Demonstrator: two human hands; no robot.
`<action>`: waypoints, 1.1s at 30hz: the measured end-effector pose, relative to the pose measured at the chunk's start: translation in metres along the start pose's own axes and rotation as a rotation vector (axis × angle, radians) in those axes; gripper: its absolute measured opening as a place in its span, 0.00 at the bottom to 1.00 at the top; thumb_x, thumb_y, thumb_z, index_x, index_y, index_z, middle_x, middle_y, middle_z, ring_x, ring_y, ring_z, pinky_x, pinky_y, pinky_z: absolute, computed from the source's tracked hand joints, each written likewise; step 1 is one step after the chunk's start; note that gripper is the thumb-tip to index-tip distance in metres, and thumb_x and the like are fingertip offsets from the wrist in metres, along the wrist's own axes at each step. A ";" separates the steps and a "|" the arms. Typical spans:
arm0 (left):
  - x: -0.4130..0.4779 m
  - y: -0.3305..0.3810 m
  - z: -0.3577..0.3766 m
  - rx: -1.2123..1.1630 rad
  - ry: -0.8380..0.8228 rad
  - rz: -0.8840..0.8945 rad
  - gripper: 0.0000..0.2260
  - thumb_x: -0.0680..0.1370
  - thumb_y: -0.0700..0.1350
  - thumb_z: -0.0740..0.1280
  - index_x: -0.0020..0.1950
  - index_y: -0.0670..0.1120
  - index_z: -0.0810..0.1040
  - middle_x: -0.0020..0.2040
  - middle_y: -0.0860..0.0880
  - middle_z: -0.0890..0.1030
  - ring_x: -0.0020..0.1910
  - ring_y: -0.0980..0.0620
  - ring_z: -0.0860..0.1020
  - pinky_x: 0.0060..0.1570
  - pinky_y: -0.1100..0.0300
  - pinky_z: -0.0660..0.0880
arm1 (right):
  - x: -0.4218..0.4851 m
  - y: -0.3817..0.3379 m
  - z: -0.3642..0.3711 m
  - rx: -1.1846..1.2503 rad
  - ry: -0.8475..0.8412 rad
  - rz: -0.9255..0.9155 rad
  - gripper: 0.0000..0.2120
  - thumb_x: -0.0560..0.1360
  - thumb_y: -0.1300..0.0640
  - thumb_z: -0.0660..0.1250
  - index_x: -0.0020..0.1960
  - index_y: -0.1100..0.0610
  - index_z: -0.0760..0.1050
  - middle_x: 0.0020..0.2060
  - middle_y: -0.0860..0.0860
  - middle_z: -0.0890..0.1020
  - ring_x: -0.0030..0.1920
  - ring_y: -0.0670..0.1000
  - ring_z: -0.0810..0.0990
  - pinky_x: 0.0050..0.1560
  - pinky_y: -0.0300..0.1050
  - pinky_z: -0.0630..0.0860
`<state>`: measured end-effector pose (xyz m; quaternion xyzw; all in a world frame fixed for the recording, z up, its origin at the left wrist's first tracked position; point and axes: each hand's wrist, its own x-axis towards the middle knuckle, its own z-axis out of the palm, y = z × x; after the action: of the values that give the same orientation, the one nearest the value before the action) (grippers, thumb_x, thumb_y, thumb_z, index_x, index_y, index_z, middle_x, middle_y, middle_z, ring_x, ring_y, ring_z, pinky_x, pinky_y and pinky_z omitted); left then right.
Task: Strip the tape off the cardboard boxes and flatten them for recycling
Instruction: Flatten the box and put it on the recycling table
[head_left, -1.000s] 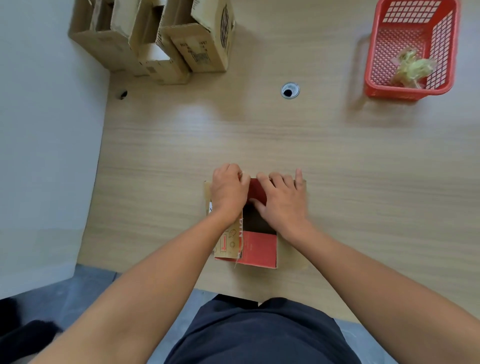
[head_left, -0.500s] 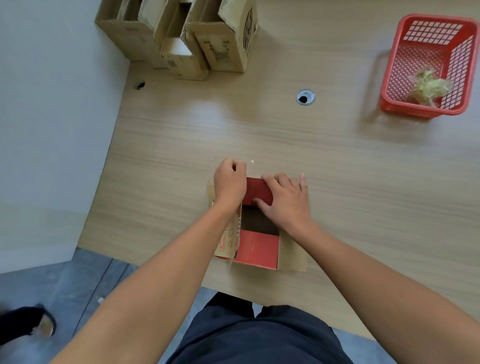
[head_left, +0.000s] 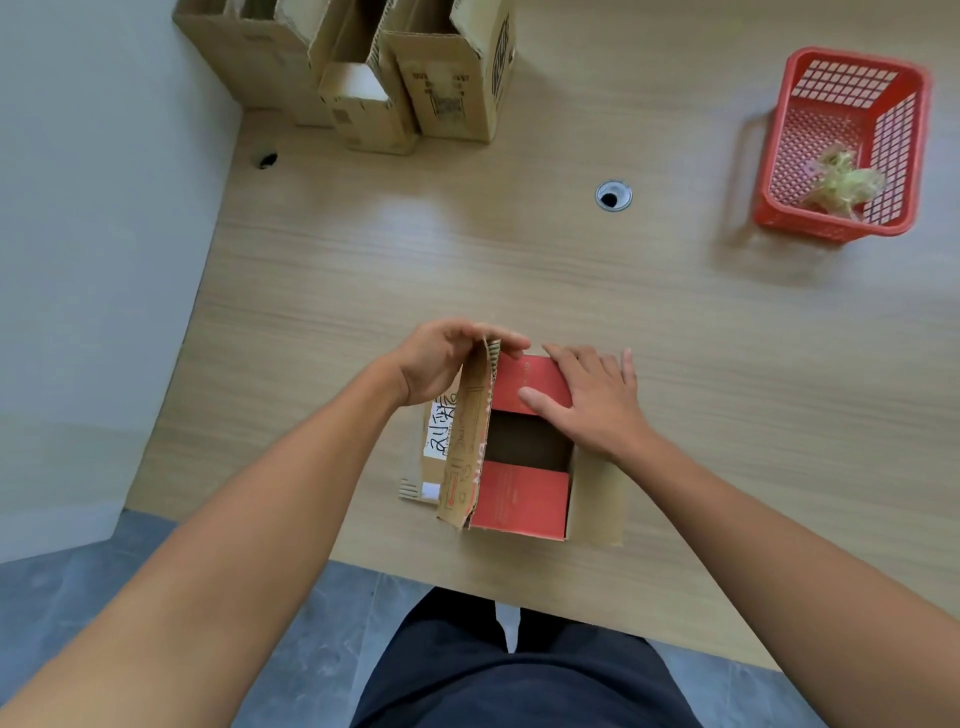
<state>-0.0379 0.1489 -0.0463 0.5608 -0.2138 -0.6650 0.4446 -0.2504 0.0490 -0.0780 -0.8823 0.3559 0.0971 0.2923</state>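
Head view, one box (head_left: 519, 499), left hand (head_left: 441, 361), right hand (head_left: 592, 400)

A white label (head_left: 440, 428) on the left outer side of the cardboard box (head_left: 519, 499) bears black handwritten characters, which cannot be clearly read. Red print on its raised left flap (head_left: 467, 441) and black print on the far boxes (head_left: 452, 78) behind it are illegible.

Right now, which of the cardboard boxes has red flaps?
The box the left hand grips and the right hand presses: its inner flaps are red. The far-corner boxes are plain brown.
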 end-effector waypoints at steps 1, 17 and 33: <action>0.001 -0.001 -0.005 -0.044 -0.048 -0.002 0.24 0.80 0.45 0.50 0.63 0.38 0.81 0.57 0.40 0.83 0.59 0.49 0.78 0.63 0.57 0.71 | 0.000 0.000 0.000 0.004 0.000 0.006 0.46 0.68 0.21 0.42 0.80 0.42 0.59 0.74 0.47 0.67 0.76 0.55 0.62 0.79 0.64 0.37; 0.007 -0.019 0.003 0.273 0.153 0.113 0.06 0.80 0.42 0.70 0.51 0.53 0.83 0.48 0.50 0.80 0.47 0.54 0.79 0.45 0.61 0.77 | 0.002 -0.005 -0.001 0.085 -0.059 0.067 0.45 0.68 0.21 0.42 0.79 0.40 0.60 0.75 0.47 0.66 0.77 0.56 0.60 0.79 0.62 0.37; -0.009 -0.064 0.014 1.081 0.551 0.876 0.02 0.76 0.38 0.75 0.45 0.40 0.84 0.47 0.46 0.85 0.49 0.46 0.82 0.54 0.52 0.78 | -0.003 -0.001 0.022 0.017 0.085 -0.018 0.32 0.77 0.34 0.65 0.77 0.27 0.56 0.73 0.47 0.64 0.72 0.57 0.64 0.77 0.67 0.48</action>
<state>-0.0737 0.1865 -0.0878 0.7109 -0.5955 -0.0647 0.3687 -0.2515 0.0643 -0.0941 -0.8862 0.3610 0.0538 0.2852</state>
